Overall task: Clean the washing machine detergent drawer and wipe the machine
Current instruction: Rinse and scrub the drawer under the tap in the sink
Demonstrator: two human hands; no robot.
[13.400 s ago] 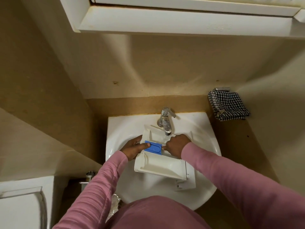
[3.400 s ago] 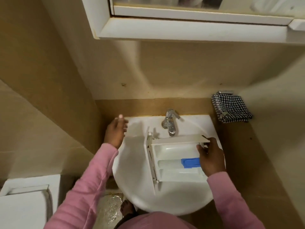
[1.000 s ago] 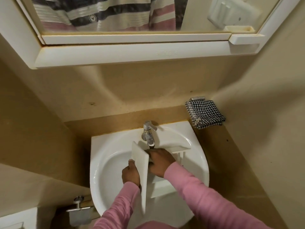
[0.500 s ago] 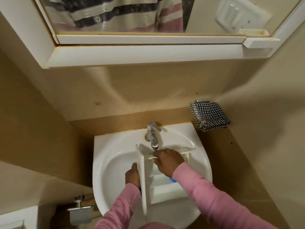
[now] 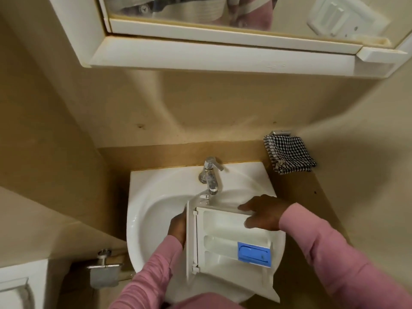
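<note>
1. Two hands are working the white detergent drawer (image 5: 231,246) over the white sink (image 5: 156,197), and it is lying compartments-up across the right half of the basin, its far corner sitting just under the tap (image 5: 210,177).
2. The left hand (image 5: 177,227) is gripping the drawer's front panel on the left side; its fingers are mostly hidden behind that panel, so the exact grip is hard to tell, but it is clearly bearing the drawer.
3. The right hand (image 5: 260,211) is resting on the far rim, fingers spread and flat along the edge, steadying rather than pinching.
4. The blue cap (image 5: 254,254) is sitting in the middle compartment, toward the right end.
5. This is looking like the rinsing step. To do it well, the person should be tilting the drawer so water runs lengthwise through each channel and drains into the basin, not over the sink's front lip.
6. Working a fingertip into the corners and around the blue cap will likely be paying off, since residue tends to be collecting there.
7. A firm grip matters: wet plastic is probably slippery.
8. A checked cloth (image 5: 289,153) is hanging on the right wall, near the sink.
9. No brand, label or readable writing is showing on the drawer or tap; whether water is running cannot be told.
</note>
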